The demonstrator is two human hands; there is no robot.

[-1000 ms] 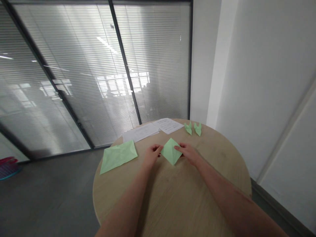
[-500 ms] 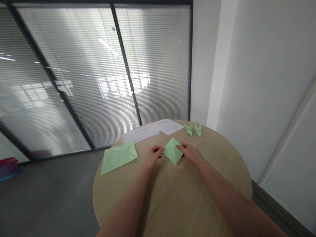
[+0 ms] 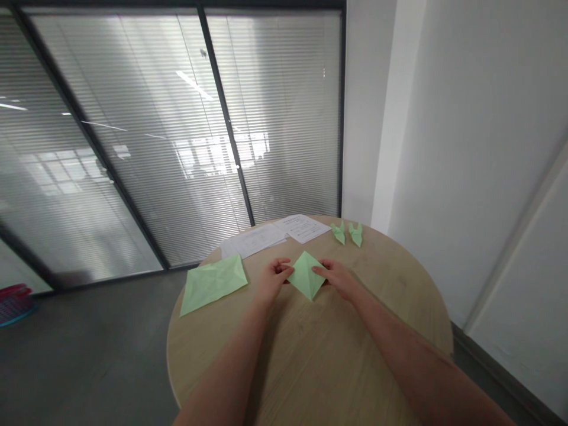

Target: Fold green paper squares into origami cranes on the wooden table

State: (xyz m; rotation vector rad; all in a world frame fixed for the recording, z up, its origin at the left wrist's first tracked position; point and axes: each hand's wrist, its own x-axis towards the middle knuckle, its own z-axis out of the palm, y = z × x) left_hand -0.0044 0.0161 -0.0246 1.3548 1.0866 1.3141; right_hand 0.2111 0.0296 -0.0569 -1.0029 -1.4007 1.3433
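A small green paper folded into a diamond shape (image 3: pixel 305 277) lies on the round wooden table (image 3: pixel 319 355). My left hand (image 3: pixel 274 278) pinches its left corner with curled fingers. My right hand (image 3: pixel 335 277) rests on its right side, fingers pressing the paper down. Both forearms reach in from the bottom of the view.
A larger creased green sheet (image 3: pixel 213 283) lies at the table's left edge. Two white printed pages (image 3: pixel 275 232) sit at the far edge. Two small folded green figures (image 3: pixel 347 232) stand at the far right. Glass partitions with blinds and a white wall surround the table.
The diamond paper and both hands have shifted slightly left, and my hands have closed in a little on the paper.
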